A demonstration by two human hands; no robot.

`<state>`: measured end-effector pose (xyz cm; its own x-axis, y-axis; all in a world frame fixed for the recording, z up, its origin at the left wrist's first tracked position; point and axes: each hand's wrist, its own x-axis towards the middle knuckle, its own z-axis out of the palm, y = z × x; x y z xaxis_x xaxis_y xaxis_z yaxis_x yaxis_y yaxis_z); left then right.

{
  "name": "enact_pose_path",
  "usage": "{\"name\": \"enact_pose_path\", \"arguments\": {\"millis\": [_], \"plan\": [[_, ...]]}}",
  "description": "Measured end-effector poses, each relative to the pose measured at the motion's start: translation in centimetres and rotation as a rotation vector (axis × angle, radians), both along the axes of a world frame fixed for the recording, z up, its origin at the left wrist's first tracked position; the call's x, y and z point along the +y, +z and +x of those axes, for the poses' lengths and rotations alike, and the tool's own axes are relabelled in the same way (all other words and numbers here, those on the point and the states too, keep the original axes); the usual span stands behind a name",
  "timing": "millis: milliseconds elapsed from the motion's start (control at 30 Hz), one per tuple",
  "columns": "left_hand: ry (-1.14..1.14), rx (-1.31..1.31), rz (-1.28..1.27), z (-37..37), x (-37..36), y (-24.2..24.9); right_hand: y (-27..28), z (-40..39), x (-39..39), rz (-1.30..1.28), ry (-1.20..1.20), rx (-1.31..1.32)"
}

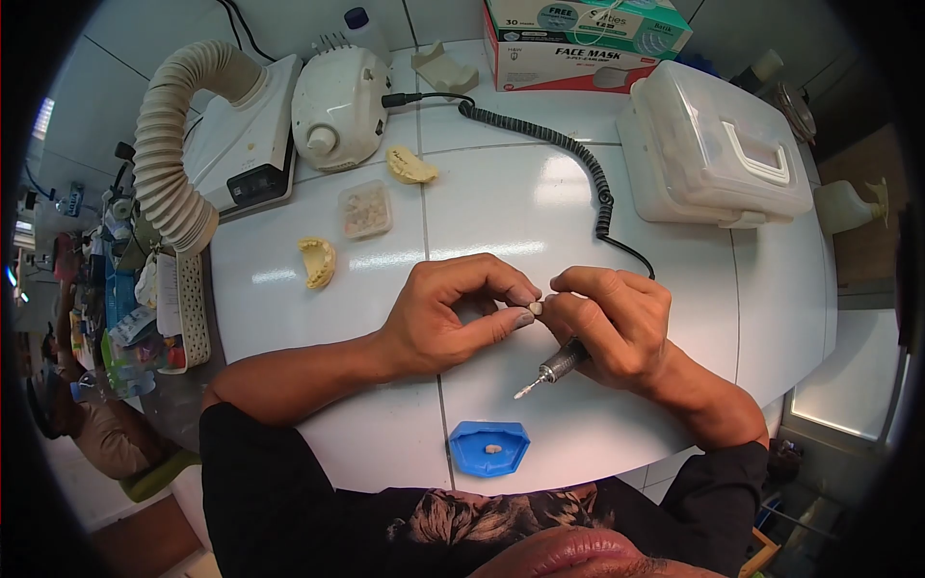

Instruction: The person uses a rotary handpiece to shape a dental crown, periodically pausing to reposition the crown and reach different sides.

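Between the thumb and fingers of my left hand (461, 310) is a small whitish tooth-like piece (536, 308). The fingertips of my right hand (617, 323) are right beside that piece, and the same hand holds a handpiece (564, 360), its bur tip pointing down and left. Below the hands, a blue tray (489, 466) holds one small pale piece (493, 449). Two yellowish dental casts (316, 263) (411, 166) lie beyond my left hand, with a small clear box of pale pieces (365, 209) near them.
A white control unit (339, 116), a ribbed suction hose (159, 135) and a coiled cord (568, 143) are at the back. Mask boxes (578, 48) and a white lidded case (713, 144) stand at back right. A basket (194, 313) is at left; another person (111, 438) sits beyond.
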<state>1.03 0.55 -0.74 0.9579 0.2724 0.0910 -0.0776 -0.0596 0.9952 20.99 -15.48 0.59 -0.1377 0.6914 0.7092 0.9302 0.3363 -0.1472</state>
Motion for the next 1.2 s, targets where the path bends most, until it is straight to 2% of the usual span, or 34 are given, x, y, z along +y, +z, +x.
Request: {"name": "enact_pose_path", "arguments": {"millis": [267,567,667,867,967,1067,1167,1200], "plan": [[-0.004,0.067,-0.106,0.0,0.1,0.1,-0.1,-0.1,0.2,-0.023,0.007,0.069],[-0.041,0.073,-0.056,0.0,0.4,-0.1,0.5,0.3,-0.1,-0.065,0.088,0.028],[0.104,-0.040,-0.272,0.5,-0.2,0.0,0.3,0.3,0.1,-0.058,0.049,0.048],[-0.010,-0.140,-0.288,0.1,0.8,-0.7,-0.1,1.0,0.6,0.007,-0.005,0.124],[-0.069,-0.179,-0.208,0.0,1.6,-1.1,-0.1,1.5,1.0,0.025,-0.010,0.128],[-0.070,-0.130,-0.311,-0.2,1.2,0.2,-0.2,1.6,1.0,0.027,-0.016,0.129],[0.052,0.019,-0.403,0.1,0.6,0.9,-0.2,1.8,1.0,0.027,-0.026,0.126],[0.075,0.043,-0.341,0.1,0.5,0.7,0.0,1.9,1.1,0.026,-0.032,0.125]]}}
